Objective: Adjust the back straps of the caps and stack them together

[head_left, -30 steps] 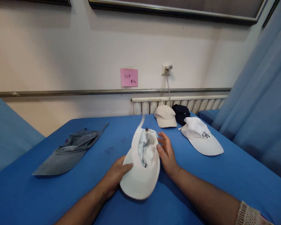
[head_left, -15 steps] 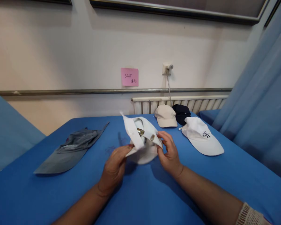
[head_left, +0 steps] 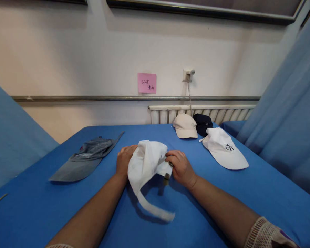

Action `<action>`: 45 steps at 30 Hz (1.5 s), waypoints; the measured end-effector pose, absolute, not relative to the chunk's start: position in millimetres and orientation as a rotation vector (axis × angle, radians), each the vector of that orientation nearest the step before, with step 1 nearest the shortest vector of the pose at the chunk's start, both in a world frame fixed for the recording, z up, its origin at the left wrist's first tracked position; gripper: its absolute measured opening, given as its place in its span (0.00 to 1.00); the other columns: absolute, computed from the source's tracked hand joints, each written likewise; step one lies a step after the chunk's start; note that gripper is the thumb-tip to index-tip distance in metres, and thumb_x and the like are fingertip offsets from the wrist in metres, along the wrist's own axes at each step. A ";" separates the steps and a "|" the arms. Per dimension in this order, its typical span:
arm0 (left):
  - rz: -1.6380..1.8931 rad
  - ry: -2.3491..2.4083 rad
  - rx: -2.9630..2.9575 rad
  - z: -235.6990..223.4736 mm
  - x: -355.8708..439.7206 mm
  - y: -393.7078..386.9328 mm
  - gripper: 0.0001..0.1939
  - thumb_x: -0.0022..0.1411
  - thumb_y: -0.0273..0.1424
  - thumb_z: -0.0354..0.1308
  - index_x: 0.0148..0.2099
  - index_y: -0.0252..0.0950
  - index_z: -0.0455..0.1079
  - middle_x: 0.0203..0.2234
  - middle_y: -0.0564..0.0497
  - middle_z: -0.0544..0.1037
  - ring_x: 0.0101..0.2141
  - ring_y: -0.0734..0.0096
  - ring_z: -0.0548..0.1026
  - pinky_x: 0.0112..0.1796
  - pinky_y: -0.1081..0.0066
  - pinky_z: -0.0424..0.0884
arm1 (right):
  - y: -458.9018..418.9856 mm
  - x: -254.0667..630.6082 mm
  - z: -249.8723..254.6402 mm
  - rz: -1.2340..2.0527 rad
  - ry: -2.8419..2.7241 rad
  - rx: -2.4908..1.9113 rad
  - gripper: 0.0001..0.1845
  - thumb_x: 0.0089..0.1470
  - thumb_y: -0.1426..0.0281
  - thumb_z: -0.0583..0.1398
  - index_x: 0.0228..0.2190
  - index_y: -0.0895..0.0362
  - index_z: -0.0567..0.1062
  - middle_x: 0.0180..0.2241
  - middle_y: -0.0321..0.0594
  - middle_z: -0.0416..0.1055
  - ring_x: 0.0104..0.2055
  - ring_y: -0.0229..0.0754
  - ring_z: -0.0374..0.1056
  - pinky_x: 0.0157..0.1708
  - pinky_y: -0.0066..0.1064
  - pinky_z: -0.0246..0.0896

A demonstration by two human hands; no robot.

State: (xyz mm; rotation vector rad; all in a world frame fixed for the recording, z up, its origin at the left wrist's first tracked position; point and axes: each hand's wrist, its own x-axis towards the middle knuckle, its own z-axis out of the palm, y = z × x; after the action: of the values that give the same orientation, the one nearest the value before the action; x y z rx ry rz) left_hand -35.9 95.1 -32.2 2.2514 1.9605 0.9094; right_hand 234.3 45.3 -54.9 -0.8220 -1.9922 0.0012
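Between my hands is a white baseball cap [head_left: 147,162], its back toward me and its loose strap [head_left: 155,208] hanging down in front. The brim is hidden behind the crown. My left hand [head_left: 125,158] grips the cap's left side, with the fingertips out of sight behind it. At the right, my right hand [head_left: 181,167] pinches the back edge beside a brass-coloured buckle [head_left: 166,177]. A grey baseball cap [head_left: 85,158] lies to the left of my left hand, its brim pointing toward the lower left.
A beige cap [head_left: 185,125] and a dark navy cap [head_left: 203,123] sit at the back edge of the blue-covered table [head_left: 196,220]. Right of my right hand lies a white cap with black letters [head_left: 223,148]. Blue curtains [head_left: 286,113] hang at both sides; a radiator [head_left: 165,115] stands behind.
The white cap has been turned around: its brim first pointed toward me, now the back and loose strap do. My left hand has moved up and forward along its side; the other caps stay put.
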 end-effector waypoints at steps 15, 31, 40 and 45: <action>1.001 1.576 2.047 17.9 -30.6 30.1 0.17 0.53 0.28 0.52 0.43 0.38 0.77 0.38 0.46 0.82 0.38 0.56 0.77 0.44 0.61 0.73 | 58.1 257.3 -70.3 0.446 -2.318 -0.954 0.22 0.50 0.86 0.57 0.43 0.53 0.73 0.52 0.43 0.69 0.51 0.43 0.67 0.49 0.34 0.62; 0.393 1.471 2.392 -13.1 6.1 1.9 0.16 0.65 0.28 0.51 0.52 0.39 0.72 0.49 0.44 0.79 0.49 0.57 0.75 0.50 0.61 0.68 | 34.4 254.7 -44.1 0.498 -2.567 -1.089 0.33 0.43 0.49 0.71 0.42 0.57 0.70 0.44 0.45 0.71 0.44 0.49 0.68 0.42 0.36 0.61; 0.544 1.549 2.482 -3.1 6.8 -6.4 0.18 0.63 0.23 0.48 0.53 0.36 0.71 0.47 0.44 0.79 0.47 0.56 0.74 0.48 0.60 0.68 | 22.9 242.0 -34.2 0.295 -2.656 -1.137 0.26 0.56 0.49 0.62 0.41 0.60 0.72 0.42 0.48 0.71 0.43 0.49 0.68 0.41 0.37 0.61; 0.232 1.111 2.393 8.1 11.2 -21.3 0.14 0.58 0.23 0.51 0.42 0.39 0.74 0.35 0.52 0.80 0.34 0.68 0.76 0.38 0.71 0.69 | 18.8 240.0 -29.3 0.245 -2.683 -1.192 0.21 0.57 0.55 0.63 0.40 0.60 0.73 0.42 0.48 0.72 0.42 0.49 0.69 0.40 0.36 0.61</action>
State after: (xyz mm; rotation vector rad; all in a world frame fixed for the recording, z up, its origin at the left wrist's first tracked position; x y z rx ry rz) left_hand 11.2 -21.3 8.1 2.3931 1.1107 0.2323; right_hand 240.0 18.8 -29.3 -1.1918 -2.6826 0.2448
